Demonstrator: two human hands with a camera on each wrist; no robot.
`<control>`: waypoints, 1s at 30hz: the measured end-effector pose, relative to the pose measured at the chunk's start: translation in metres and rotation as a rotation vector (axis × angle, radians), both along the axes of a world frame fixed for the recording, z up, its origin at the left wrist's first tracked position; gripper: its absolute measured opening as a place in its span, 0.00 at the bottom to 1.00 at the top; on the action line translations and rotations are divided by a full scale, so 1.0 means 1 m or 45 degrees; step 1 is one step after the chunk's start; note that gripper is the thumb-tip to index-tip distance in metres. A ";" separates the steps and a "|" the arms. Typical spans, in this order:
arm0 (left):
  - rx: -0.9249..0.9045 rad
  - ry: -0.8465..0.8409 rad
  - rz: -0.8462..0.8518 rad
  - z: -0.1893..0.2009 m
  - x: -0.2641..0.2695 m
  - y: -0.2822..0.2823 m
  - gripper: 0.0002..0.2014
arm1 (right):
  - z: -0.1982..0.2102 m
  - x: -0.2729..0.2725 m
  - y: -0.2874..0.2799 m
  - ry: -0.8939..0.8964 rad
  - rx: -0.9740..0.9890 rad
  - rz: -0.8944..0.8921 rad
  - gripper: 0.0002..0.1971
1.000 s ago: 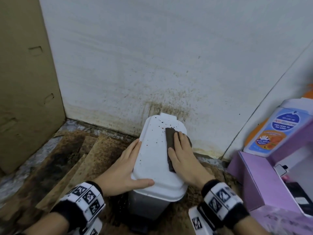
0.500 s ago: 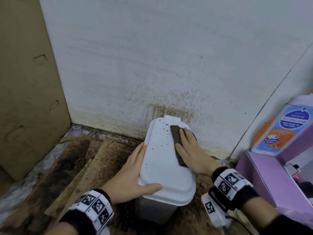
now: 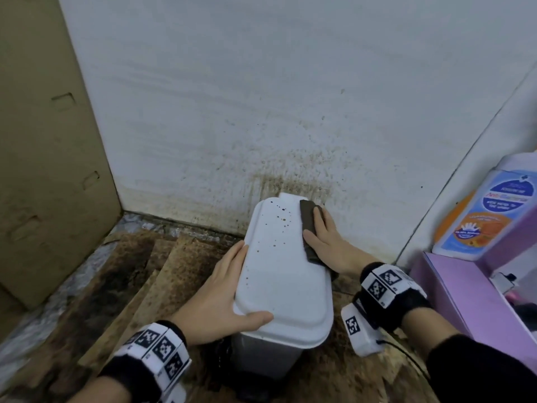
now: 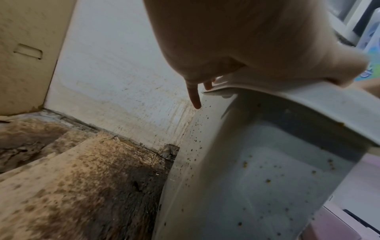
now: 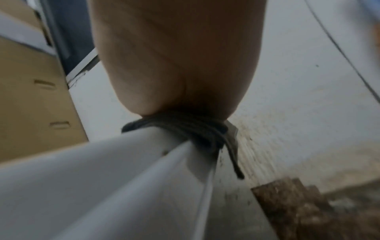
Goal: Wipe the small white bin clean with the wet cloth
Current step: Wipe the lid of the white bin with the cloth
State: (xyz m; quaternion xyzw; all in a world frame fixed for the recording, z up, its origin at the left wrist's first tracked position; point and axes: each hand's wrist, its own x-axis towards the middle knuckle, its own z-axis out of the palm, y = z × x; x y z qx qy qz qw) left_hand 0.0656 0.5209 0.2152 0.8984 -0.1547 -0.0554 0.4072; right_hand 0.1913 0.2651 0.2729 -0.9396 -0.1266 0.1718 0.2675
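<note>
Straight fingers of the right hand press a soft, limp dark cloth flat on the far right of the spotted white lid, light slick plastic that would likely shift, so the left hand, fingers extended, thumb on top, braces its left edge beside the stained wall.

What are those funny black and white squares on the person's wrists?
The left hand and right hand are bare. Each wrist wears a black band with white tiles of black square codes. A white box under the right wrist trails a thin black cable. The right sleeve is black.
</note>
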 end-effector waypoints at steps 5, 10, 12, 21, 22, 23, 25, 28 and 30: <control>-0.039 -0.014 -0.001 -0.005 0.001 0.000 0.63 | -0.014 -0.078 0.007 -0.163 0.254 -0.121 0.36; -0.072 -0.025 0.014 -0.008 0.001 -0.002 0.64 | -0.028 -0.151 0.017 -0.290 0.320 -0.218 0.34; -0.105 -0.028 0.028 -0.009 0.000 -0.003 0.64 | -0.034 -0.170 0.023 -0.352 0.362 -0.202 0.32; -0.155 -0.029 0.025 -0.010 0.000 -0.002 0.62 | -0.020 -0.131 0.020 -0.211 0.364 -0.248 0.35; -0.167 -0.030 0.035 -0.011 -0.001 -0.002 0.63 | -0.015 -0.119 0.018 -0.178 0.345 -0.217 0.35; -0.174 -0.028 0.046 -0.011 -0.001 -0.002 0.64 | -0.011 -0.105 0.016 -0.152 0.329 -0.190 0.35; -0.169 -0.018 0.052 -0.012 0.000 -0.002 0.66 | -0.007 -0.080 0.011 -0.103 0.324 -0.162 0.35; -0.149 -0.008 0.047 -0.011 0.002 -0.002 0.66 | -0.007 -0.056 0.004 -0.050 0.335 -0.124 0.36; -0.136 -0.009 0.039 -0.011 0.002 -0.002 0.67 | -0.010 -0.055 0.003 -0.043 0.349 -0.128 0.36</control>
